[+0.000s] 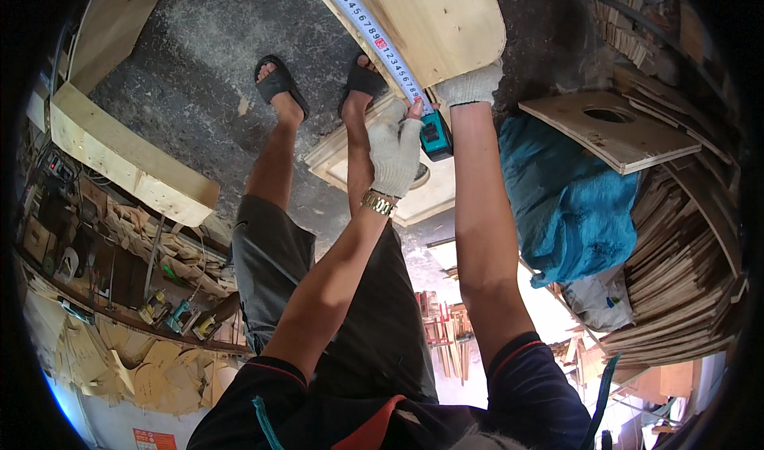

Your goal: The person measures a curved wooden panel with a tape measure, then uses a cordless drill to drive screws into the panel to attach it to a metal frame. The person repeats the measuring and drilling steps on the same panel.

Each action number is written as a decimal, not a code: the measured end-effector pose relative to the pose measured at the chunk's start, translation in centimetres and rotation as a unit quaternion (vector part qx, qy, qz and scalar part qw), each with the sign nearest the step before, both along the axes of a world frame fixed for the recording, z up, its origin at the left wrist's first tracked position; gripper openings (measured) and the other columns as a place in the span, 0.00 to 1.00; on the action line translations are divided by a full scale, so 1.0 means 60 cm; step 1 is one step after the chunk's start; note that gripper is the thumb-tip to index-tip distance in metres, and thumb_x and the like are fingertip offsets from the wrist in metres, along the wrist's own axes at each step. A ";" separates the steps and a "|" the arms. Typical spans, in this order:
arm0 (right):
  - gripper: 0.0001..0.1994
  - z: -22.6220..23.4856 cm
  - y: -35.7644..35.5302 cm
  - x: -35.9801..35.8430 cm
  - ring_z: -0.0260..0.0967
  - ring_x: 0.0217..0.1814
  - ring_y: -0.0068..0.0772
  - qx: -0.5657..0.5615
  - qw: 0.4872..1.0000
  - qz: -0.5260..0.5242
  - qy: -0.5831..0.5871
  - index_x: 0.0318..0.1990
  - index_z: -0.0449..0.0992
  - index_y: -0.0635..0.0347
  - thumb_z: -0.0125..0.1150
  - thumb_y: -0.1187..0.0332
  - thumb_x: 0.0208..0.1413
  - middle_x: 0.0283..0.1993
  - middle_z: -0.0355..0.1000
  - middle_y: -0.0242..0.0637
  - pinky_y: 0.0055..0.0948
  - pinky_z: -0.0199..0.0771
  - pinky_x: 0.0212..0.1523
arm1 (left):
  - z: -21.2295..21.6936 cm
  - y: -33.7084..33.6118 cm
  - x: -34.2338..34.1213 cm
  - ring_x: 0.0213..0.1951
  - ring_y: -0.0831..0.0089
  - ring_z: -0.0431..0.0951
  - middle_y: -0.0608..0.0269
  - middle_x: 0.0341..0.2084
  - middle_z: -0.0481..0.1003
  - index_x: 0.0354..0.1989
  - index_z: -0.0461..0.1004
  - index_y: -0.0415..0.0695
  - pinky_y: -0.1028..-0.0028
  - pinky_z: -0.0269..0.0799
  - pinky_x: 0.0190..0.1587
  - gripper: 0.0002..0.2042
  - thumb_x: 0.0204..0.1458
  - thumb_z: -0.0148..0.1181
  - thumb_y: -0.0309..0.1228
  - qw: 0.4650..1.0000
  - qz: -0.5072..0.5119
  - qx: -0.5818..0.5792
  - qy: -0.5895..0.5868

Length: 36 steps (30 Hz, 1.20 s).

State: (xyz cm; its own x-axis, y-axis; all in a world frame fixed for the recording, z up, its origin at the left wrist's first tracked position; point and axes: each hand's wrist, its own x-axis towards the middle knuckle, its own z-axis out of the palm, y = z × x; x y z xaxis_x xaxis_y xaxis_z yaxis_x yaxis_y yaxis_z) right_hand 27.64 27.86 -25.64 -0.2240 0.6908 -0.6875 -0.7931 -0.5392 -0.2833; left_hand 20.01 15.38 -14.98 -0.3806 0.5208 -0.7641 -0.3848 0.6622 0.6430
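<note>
At the upper middle of the head view, the tape's teal case [435, 137] is seen between the two hands, its blade [374, 36] drawn out and laid along the long edge of a panel [446, 20]. The left hand [395, 149], gloved, is partly closed beside the case, with a bare fingertip [415, 109] set on the blade near the case's mouth; how firmly it is gripped cannot be told. The right hand [473, 88], also gloved, is placed at the panel's rounded end; its fingers are mostly hidden, so how far it is open, and whether anything is held, cannot be told.

On the right, a blue sack [561, 203] is seen, its contents hidden, with a white bag [601, 299] just beside it. Beyond the sack's upper edge, a board [613, 124] is pierced by a round hole. Wood strips [676, 267] are stacked near the right rim.

Beneath the forearms, a second board [338, 167] with a hole is laid on the floor [215, 36]. Bare floor is left open between the sandals [278, 86] and the curved wooden piece [127, 155] on the left. Beyond that piece, power tools [181, 316] are kept near heaped offcuts [159, 370].
</note>
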 end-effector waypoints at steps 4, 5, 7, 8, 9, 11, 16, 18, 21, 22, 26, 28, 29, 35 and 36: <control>0.29 0.006 0.007 -0.014 0.63 0.70 0.50 -0.001 0.986 0.051 -0.156 0.72 0.58 0.48 0.27 0.47 0.70 0.73 0.59 0.40 0.53 0.72 0.63 | -0.003 -0.001 0.000 0.30 0.82 0.68 0.64 0.25 0.74 0.34 0.76 0.33 0.76 0.66 0.33 0.12 0.66 0.53 0.29 0.999 -0.032 0.002 0.033; 0.29 0.009 0.007 -0.016 0.63 0.70 0.50 0.005 0.990 0.044 -0.135 0.72 0.58 0.48 0.27 0.46 0.70 0.73 0.59 0.40 0.53 0.72 0.63 | -0.004 -0.002 -0.001 0.30 0.82 0.67 0.64 0.24 0.74 0.34 0.76 0.33 0.76 0.65 0.33 0.12 0.66 0.53 0.29 0.999 -0.037 0.001 0.036; 0.29 0.012 0.006 -0.017 0.64 0.69 0.50 -0.013 0.990 0.032 -0.137 0.71 0.58 0.48 0.28 0.46 0.70 0.73 0.60 0.39 0.52 0.72 0.62 | -0.008 -0.001 -0.002 0.29 0.82 0.66 0.65 0.24 0.73 0.35 0.76 0.33 0.76 0.65 0.32 0.12 0.66 0.53 0.29 0.999 -0.038 0.003 0.037; 0.29 0.013 0.006 -0.016 0.65 0.69 0.50 -0.034 0.989 0.022 -0.146 0.71 0.58 0.48 0.28 0.46 0.70 0.72 0.61 0.39 0.52 0.73 0.62 | -0.009 -0.001 -0.002 0.29 0.82 0.66 0.65 0.24 0.73 0.35 0.76 0.33 0.76 0.65 0.32 0.12 0.66 0.53 0.29 0.999 -0.035 0.004 0.034; 0.29 0.013 0.005 -0.014 0.64 0.69 0.50 -0.007 0.990 0.034 -0.134 0.71 0.58 0.48 0.28 0.46 0.70 0.73 0.60 0.39 0.52 0.73 0.62 | -0.009 -0.001 -0.001 0.29 0.82 0.66 0.66 0.24 0.73 0.35 0.77 0.33 0.76 0.65 0.32 0.12 0.66 0.53 0.30 0.999 -0.043 -0.021 0.023; 0.30 0.010 0.005 -0.011 0.64 0.70 0.50 0.002 0.990 0.042 -0.136 0.71 0.58 0.48 0.28 0.46 0.69 0.73 0.60 0.39 0.52 0.72 0.62 | -0.006 -0.002 0.000 0.30 0.83 0.66 0.66 0.25 0.74 0.34 0.76 0.33 0.77 0.65 0.32 0.12 0.66 0.53 0.30 0.999 -0.028 0.000 0.030; 0.30 0.003 0.010 -0.014 0.62 0.71 0.50 0.018 0.987 0.046 -0.151 0.71 0.59 0.49 0.28 0.46 0.69 0.73 0.60 0.39 0.53 0.70 0.63 | -0.008 -0.004 0.005 0.32 0.83 0.69 0.65 0.28 0.76 0.36 0.76 0.33 0.78 0.68 0.36 0.11 0.67 0.52 0.29 1.000 -0.004 0.013 0.008; 0.29 0.011 0.008 -0.012 0.62 0.71 0.50 -0.008 0.991 0.028 -0.129 0.70 0.61 0.50 0.27 0.47 0.69 0.72 0.60 0.40 0.52 0.69 0.64 | -0.013 -0.005 0.005 0.33 0.84 0.71 0.65 0.29 0.77 0.38 0.76 0.33 0.78 0.68 0.38 0.11 0.67 0.52 0.28 1.000 -0.002 0.019 -0.005; 0.28 0.038 0.001 0.003 0.66 0.66 0.49 -0.090 0.988 0.015 -0.125 0.65 0.65 0.53 0.29 0.50 0.68 0.67 0.66 0.42 0.49 0.69 0.63 | -0.020 -0.008 0.004 0.34 0.83 0.72 0.64 0.31 0.78 0.40 0.75 0.33 0.79 0.69 0.39 0.10 0.67 0.51 0.28 0.999 0.001 -0.021 -0.042; 0.26 0.051 -0.002 0.014 0.69 0.62 0.48 -0.134 0.979 0.019 -0.152 0.62 0.68 0.55 0.31 0.52 0.67 0.62 0.69 0.42 0.47 0.71 0.60 | -0.021 -0.009 0.005 0.34 0.83 0.72 0.64 0.31 0.78 0.40 0.75 0.33 0.79 0.69 0.39 0.10 0.67 0.51 0.28 0.999 0.009 0.016 -0.032; 0.21 0.109 -0.047 0.047 0.74 0.49 0.34 -0.059 0.897 0.242 -0.365 0.53 0.74 0.57 0.43 0.52 0.68 0.46 0.76 0.35 0.35 0.72 0.49 | -0.028 -0.021 0.009 0.36 0.83 0.73 0.65 0.33 0.78 0.41 0.75 0.34 0.79 0.69 0.40 0.09 0.67 0.52 0.27 0.999 0.000 0.037 -0.032; 0.26 0.142 -0.069 0.061 0.71 0.54 0.31 -0.003 0.824 0.428 -0.372 0.58 0.72 0.64 0.50 0.49 0.68 0.52 0.74 0.37 0.31 0.69 0.55 | -0.036 -0.030 0.008 0.37 0.82 0.73 0.66 0.35 0.78 0.43 0.76 0.34 0.79 0.69 0.41 0.09 0.66 0.52 0.27 0.999 -0.028 0.042 0.002; 0.25 0.169 -0.088 0.067 0.70 0.50 0.25 0.088 0.799 0.462 -0.374 0.57 0.73 0.65 0.54 0.51 0.67 0.47 0.74 0.32 0.25 0.66 0.55 | -0.045 -0.028 0.012 0.36 0.63 0.81 0.54 0.33 0.82 0.44 0.78 0.33 0.66 0.74 0.41 0.13 0.64 0.55 0.32 0.995 0.016 0.089 0.027; 0.24 0.213 -0.122 0.027 0.72 0.37 0.46 0.248 0.646 0.526 -0.494 0.53 0.70 0.64 0.63 0.54 0.59 0.35 0.72 0.47 0.39 0.73 0.41 | -0.069 -0.045 0.010 0.48 0.72 0.77 0.63 0.40 0.79 0.46 0.78 0.37 0.74 0.72 0.50 0.10 0.61 0.52 0.25 0.992 -0.051 0.107 0.050; 0.23 0.215 -0.122 0.025 0.72 0.37 0.45 0.255 0.645 0.513 -0.505 0.54 0.69 0.65 0.61 0.55 0.61 0.35 0.72 0.48 0.39 0.72 0.42 | -0.072 -0.044 0.011 0.46 0.71 0.78 0.63 0.41 0.80 0.45 0.79 0.36 0.71 0.73 0.49 0.09 0.59 0.56 0.24 0.997 -0.026 0.073 0.012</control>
